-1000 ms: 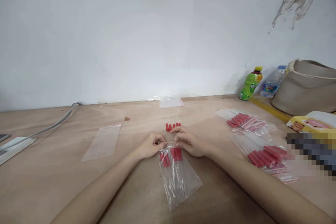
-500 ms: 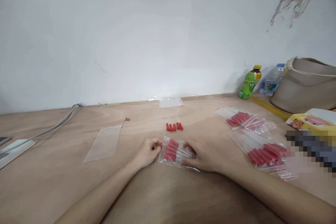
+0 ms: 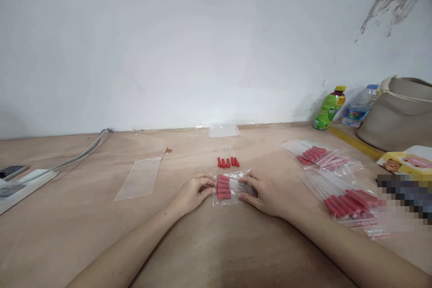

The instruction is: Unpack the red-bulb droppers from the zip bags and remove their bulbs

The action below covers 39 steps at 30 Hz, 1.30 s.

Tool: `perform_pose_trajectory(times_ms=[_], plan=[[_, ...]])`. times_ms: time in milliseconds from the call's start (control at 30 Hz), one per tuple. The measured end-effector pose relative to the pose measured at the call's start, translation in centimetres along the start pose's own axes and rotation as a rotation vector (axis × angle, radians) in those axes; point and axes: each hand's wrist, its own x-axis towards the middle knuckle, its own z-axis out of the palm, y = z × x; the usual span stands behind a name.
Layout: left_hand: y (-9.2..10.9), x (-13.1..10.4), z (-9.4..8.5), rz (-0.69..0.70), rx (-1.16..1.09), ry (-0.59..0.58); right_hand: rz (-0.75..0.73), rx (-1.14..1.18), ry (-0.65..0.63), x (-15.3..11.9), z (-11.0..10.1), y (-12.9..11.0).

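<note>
A clear zip bag (image 3: pixel 232 200) of glass droppers with red rubber bulbs (image 3: pixel 223 187) lies flat on the table before me, bulbs toward the left. My left hand (image 3: pixel 197 193) grips the bag's left edge between thumb and fingers. At the opposite end, my right hand (image 3: pixel 261 192) curls thumb and fingers around the bag over the clear tubes; its palm side is hidden. Just beyond the bag, several loose droppers (image 3: pixel 228 162) rest in a row, red bulbs facing me.
Filled dropper bags (image 3: pixel 344 204) are piled at right, with more bags (image 3: pixel 312 153) behind. Flat zip bags lie at left (image 3: pixel 140 179) and by the wall (image 3: pixel 224 131). A green bottle (image 3: pixel 329 109), a water bottle (image 3: pixel 360 105) and a beige bag (image 3: pixel 398 117) stand back right. A cable (image 3: pixel 81 152) crosses the left.
The bag between my hands has turned straighter, its bulbs now stacked evenly. My left fingers have come onto its left edge. The whole view has shifted slightly.
</note>
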Motion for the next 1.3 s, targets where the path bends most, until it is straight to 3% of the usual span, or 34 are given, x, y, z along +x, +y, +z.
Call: perform_pose_trajectory(times_ms=[100,267,600,800,967,1167,1300], plan=[[-0.4,0.1,-0.1,-0.073,-0.066,-0.017,-0.008,0.011,0.000,0.1,-0.2,-0.1],[0.3,0.0,-0.3,-0.035,-0.061,-0.073,-0.010,0.013,0.013,0.1,-0.4,-0.3],[1.4,-0.4,0.6,-0.188,-0.023,0.039,0.000,-0.005,0.006,0.1,-0.4,-0.4],[1.8,-0.5,-0.3,-0.090,-0.256,-0.021,0.020,0.026,-0.004,0.1,-0.4,-0.4],[1.1,-0.4,0.1,-0.015,-0.295,-0.030,0.067,0.183,-0.080,0.1,-0.8,-0.1],[0.7,0.1,1.1,-0.143,-0.365,-0.003,0.106,0.313,-0.131,0.5,-0.5,0.7],[1.5,0.5,0.9,-0.129,-0.279,-0.060,0.160,0.320,-0.147,0.6,-0.1,1.3]])
